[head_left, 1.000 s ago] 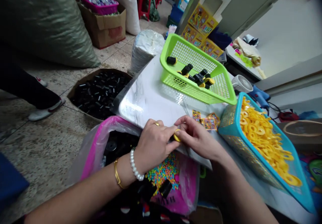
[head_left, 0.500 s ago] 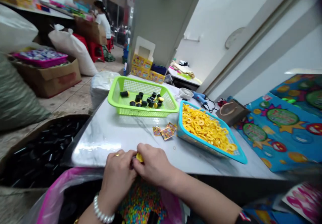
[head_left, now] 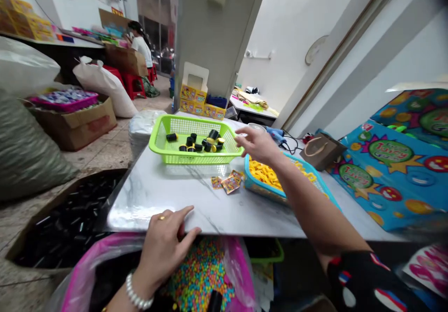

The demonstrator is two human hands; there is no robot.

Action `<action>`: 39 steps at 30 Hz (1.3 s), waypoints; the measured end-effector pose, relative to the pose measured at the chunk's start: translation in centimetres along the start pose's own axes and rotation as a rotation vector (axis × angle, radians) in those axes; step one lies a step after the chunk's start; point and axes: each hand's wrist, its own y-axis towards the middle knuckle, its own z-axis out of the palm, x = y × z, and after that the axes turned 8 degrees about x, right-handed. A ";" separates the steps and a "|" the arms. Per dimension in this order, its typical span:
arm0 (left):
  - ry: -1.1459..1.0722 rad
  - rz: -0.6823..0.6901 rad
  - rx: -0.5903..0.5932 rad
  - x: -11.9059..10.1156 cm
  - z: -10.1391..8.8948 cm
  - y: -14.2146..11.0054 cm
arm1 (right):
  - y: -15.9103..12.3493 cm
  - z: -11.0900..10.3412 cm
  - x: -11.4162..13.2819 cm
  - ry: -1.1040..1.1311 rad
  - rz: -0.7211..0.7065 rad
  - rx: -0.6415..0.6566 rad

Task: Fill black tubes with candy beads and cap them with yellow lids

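Observation:
My left hand (head_left: 166, 237), with a ring and a pearl bracelet, hovers at the table's front edge. Its thumb and index finger are apart and nothing is between them. Below it, small multicoloured candies (head_left: 203, 270) fill part of a pink-rimmed, plastic-lined tub (head_left: 75, 274). My right hand (head_left: 257, 144) is stretched out over the near corner of the blue basket (head_left: 248, 181), beside the green basket (head_left: 196, 159), fingers spread and empty. Inside the green basket lie several small black cylinders with yellow ends; one black-and-yellow cylinder (head_left: 213, 136) looks tilted above the others.
Yellow ring-shaped pieces (head_left: 262, 174) fill the blue basket. Small printed packets (head_left: 231, 182) lie between the baskets on the white table (head_left: 157, 200). Black parts fill a box (head_left: 70, 228) on the floor at left. A person (head_left: 141, 46) sits in the background.
My hands, together around a small yellow-ended piece before, have parted. My right hand has moved forward to the green basket and let go. A black-and-yellow cylinder now shows above the others there.

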 end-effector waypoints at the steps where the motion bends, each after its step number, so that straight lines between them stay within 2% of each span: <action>1: -0.036 0.034 -0.001 0.2 -0.2 -0.1 | -0.8 -1.1 -1.4 -0.088 0.034 -0.038; 4: -0.135 0.131 0.010 0.5 -0.6 -0.7 | -5.7 -2.6 -4.9 -0.229 0.157 -0.077; 6: -0.196 0.148 0.042 0.4 -0.9 -1.0 | -10.1 -1.5 -5.6 -0.212 0.175 -0.041; 7: -0.232 0.151 0.039 0.4 -0.9 -1.1 | -12.2 -0.4 -5.3 -0.169 0.142 0.025; 9: -0.296 0.131 0.039 0.2 -0.7 -1.0 | -16.0 3.1 -4.0 -0.018 0.031 0.282; 11: -0.324 0.114 0.010 0.1 -0.2 -1.0 | -18.9 7.5 -2.3 0.069 -0.115 0.564; 12: -0.318 0.107 0.011 0.1 0.0 -1.0 | -20.0 9.8 -1.5 0.060 -0.184 0.659; 15: -0.287 0.103 0.004 -0.1 0.6 -1.0 | -21.8 15.8 -0.6 -0.129 -0.341 0.826; 17: -0.264 0.109 -0.004 -0.2 0.7 -1.1 | -22.0 18.0 -0.8 -0.265 -0.439 0.898; 19: -0.247 0.114 -0.013 -0.3 0.8 -1.1 | -21.8 18.8 -1.1 -0.348 -0.498 0.920; 23: -0.230 0.115 -0.028 -0.3 1.1 -1.2 | -21.0 19.2 -0.8 -0.515 -0.356 0.784; 25: -0.223 0.115 -0.032 -0.3 1.2 -1.2 | -20.9 19.8 -0.3 -0.510 -0.355 0.774; 28: -0.225 0.115 -0.030 -0.3 1.0 -1.2 | -21.0 20.9 0.1 -0.297 -0.361 0.849; 30: -0.244 0.114 -0.034 -0.3 0.8 -1.3 | -20.9 21.1 -0.3 -0.124 -0.299 0.869; 32: -0.286 0.111 -0.039 -0.5 0.5 -1.5 | -20.6 20.6 -1.0 0.113 -0.158 0.865; 36: -0.499 0.197 0.022 -1.3 0.6 -2.0 | -19.7 18.8 -1.8 0.786 0.203 0.907; 39: -0.635 0.318 0.167 -2.2 1.2 -2.2 | -19.4 18.1 -1.5 1.159 0.269 0.814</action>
